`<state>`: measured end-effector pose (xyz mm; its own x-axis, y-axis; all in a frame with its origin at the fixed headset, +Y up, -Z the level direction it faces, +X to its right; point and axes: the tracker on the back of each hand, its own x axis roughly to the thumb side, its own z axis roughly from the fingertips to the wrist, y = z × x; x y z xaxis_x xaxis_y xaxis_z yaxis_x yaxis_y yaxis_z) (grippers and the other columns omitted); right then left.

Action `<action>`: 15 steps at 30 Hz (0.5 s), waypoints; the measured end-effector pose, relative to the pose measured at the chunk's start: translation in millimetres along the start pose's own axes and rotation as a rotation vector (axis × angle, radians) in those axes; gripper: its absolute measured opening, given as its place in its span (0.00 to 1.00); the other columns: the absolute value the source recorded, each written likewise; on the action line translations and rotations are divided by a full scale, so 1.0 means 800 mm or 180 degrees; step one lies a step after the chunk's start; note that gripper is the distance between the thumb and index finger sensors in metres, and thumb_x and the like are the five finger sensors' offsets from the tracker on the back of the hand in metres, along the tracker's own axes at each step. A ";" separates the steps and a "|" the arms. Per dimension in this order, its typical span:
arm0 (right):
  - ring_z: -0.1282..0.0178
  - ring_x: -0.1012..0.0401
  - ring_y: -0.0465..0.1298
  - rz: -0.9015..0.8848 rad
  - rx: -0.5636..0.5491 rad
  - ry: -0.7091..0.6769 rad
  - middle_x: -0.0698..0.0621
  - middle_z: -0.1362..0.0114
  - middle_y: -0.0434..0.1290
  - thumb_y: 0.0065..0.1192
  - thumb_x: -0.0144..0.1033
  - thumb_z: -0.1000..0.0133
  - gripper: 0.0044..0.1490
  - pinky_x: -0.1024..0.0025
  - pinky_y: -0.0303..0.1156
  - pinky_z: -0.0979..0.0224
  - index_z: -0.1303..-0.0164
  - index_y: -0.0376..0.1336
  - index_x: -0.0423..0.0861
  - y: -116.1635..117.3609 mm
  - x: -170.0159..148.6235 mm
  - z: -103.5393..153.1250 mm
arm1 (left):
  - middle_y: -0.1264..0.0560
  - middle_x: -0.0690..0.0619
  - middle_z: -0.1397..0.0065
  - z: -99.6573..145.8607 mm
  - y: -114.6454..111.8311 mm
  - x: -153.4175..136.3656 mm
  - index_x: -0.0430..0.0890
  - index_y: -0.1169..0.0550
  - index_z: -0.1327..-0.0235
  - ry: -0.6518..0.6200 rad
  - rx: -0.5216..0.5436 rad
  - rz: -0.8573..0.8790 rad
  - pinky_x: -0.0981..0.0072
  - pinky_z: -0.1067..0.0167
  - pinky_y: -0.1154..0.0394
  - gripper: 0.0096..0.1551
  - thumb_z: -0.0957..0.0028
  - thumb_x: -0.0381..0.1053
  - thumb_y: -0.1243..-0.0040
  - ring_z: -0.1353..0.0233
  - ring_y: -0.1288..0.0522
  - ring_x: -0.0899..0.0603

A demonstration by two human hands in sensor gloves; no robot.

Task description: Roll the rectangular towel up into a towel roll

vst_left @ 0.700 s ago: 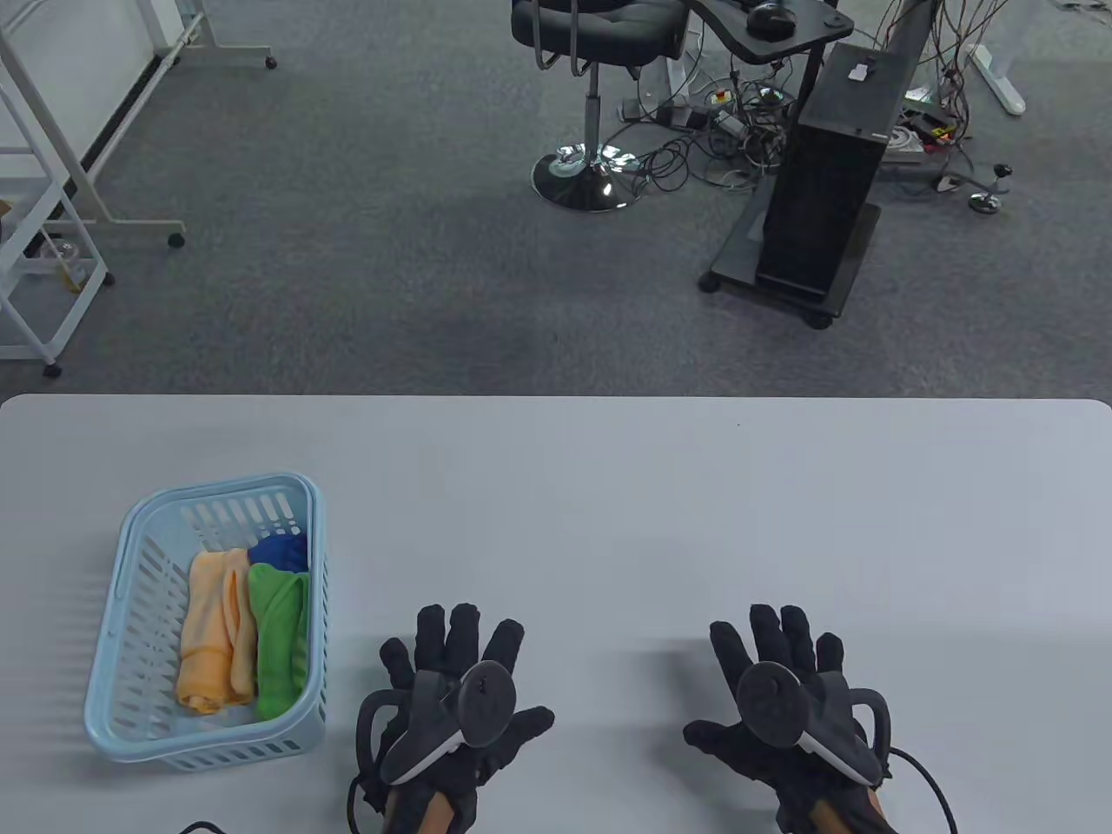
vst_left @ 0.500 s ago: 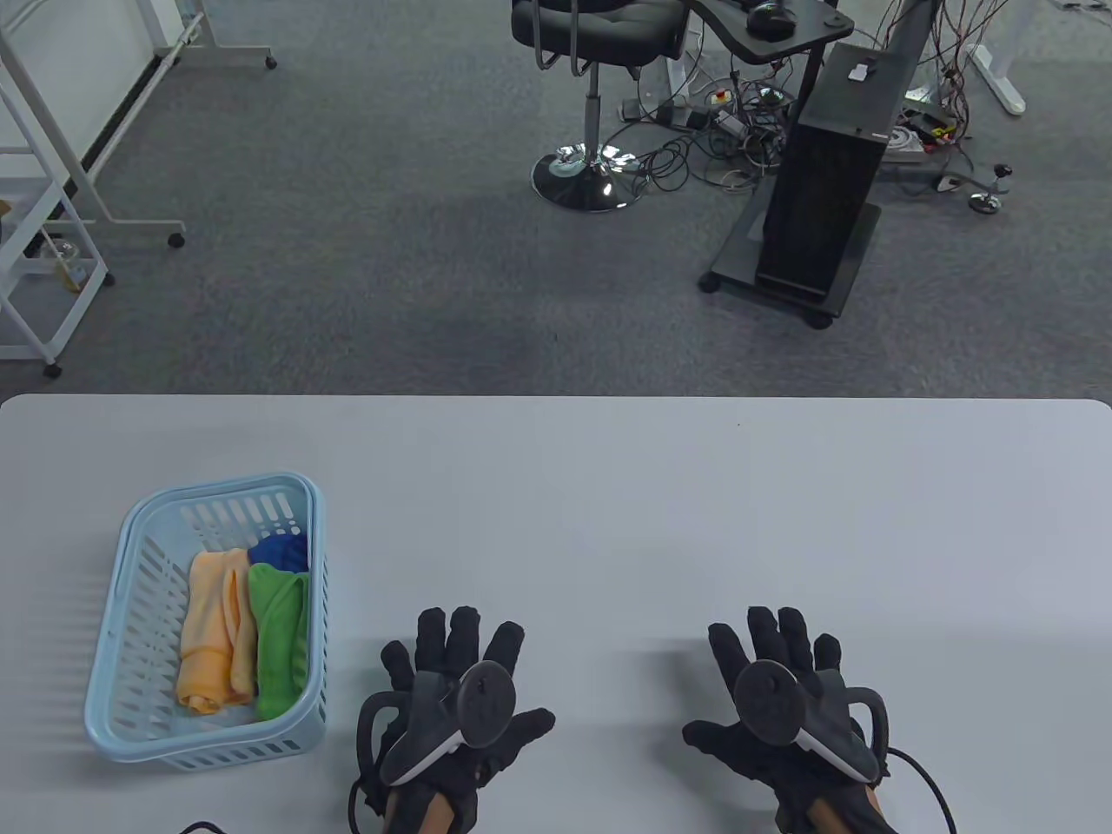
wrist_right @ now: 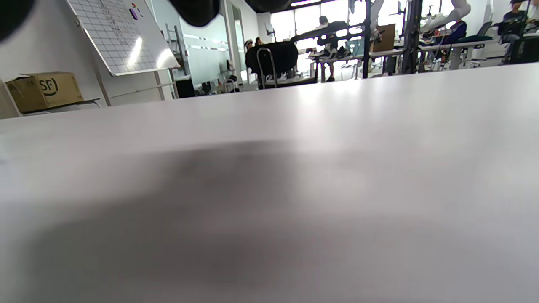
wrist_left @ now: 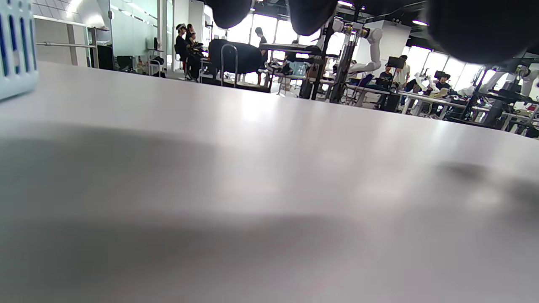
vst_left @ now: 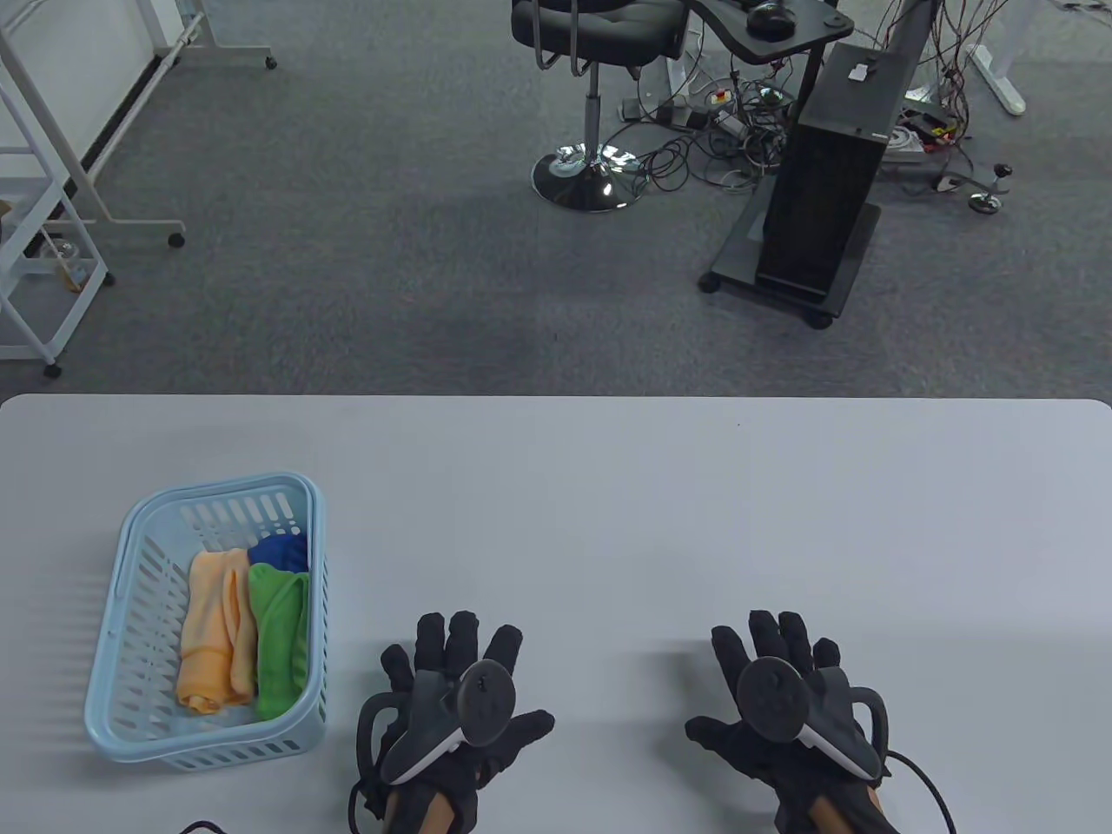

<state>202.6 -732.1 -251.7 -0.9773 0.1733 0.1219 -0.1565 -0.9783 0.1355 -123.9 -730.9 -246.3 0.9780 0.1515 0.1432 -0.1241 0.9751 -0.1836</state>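
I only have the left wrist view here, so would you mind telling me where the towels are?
Observer: Three lie in the light blue basket, left of the left hand: an orange towel, a green towel and a blue towel.
Operator: Thank you. Is either hand holding one?
Observer: No. Both hands are spread, with nothing in them.
Operator: Where is the right hand?
Observer: The right hand is near the table's front edge, right of the left hand, apart from it.

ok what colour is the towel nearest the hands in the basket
Green; it lies in the pale blue basket, clearest in the table view.
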 end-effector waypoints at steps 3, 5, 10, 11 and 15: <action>0.19 0.41 0.36 0.0012 0.0048 0.0015 0.41 0.19 0.37 0.57 0.73 0.68 0.67 0.29 0.34 0.27 0.21 0.44 0.52 0.001 -0.001 0.000 | 0.49 0.38 0.11 0.000 -0.001 0.000 0.60 0.43 0.15 -0.0003 -0.0004 0.0018 0.16 0.33 0.55 0.60 0.63 0.81 0.45 0.15 0.56 0.25; 0.19 0.41 0.36 0.0007 0.0064 0.0018 0.40 0.19 0.37 0.57 0.72 0.68 0.67 0.29 0.34 0.27 0.21 0.44 0.52 0.001 -0.001 -0.001 | 0.48 0.38 0.11 0.000 -0.001 0.000 0.60 0.42 0.15 -0.0001 -0.0014 0.0022 0.16 0.33 0.56 0.60 0.63 0.81 0.45 0.15 0.57 0.25; 0.19 0.41 0.36 0.0005 0.0099 0.0033 0.40 0.19 0.38 0.57 0.72 0.67 0.66 0.29 0.34 0.27 0.21 0.44 0.52 0.001 -0.002 -0.001 | 0.47 0.38 0.11 -0.001 -0.001 0.000 0.59 0.42 0.15 -0.0005 -0.0027 0.0027 0.16 0.34 0.56 0.59 0.63 0.81 0.45 0.16 0.56 0.25; 0.19 0.41 0.36 -0.0003 0.0117 0.0038 0.40 0.19 0.37 0.57 0.72 0.67 0.66 0.29 0.34 0.27 0.21 0.44 0.51 0.001 -0.002 -0.001 | 0.47 0.38 0.11 -0.001 -0.001 0.000 0.59 0.42 0.15 -0.0008 -0.0034 0.0030 0.16 0.34 0.56 0.59 0.63 0.81 0.45 0.16 0.57 0.25; 0.19 0.41 0.36 -0.0015 0.0152 0.0041 0.40 0.19 0.38 0.57 0.71 0.67 0.66 0.29 0.34 0.27 0.21 0.44 0.51 0.003 -0.001 -0.002 | 0.46 0.37 0.12 0.000 -0.001 -0.001 0.59 0.42 0.15 -0.0007 -0.0053 0.0059 0.16 0.34 0.57 0.59 0.63 0.81 0.45 0.16 0.56 0.25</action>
<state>203.0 -734.6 -253.0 -0.9784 0.1759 0.1084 -0.1543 -0.9710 0.1828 -124.2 -732.2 -246.3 0.9752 0.1700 0.1419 -0.1395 0.9693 -0.2025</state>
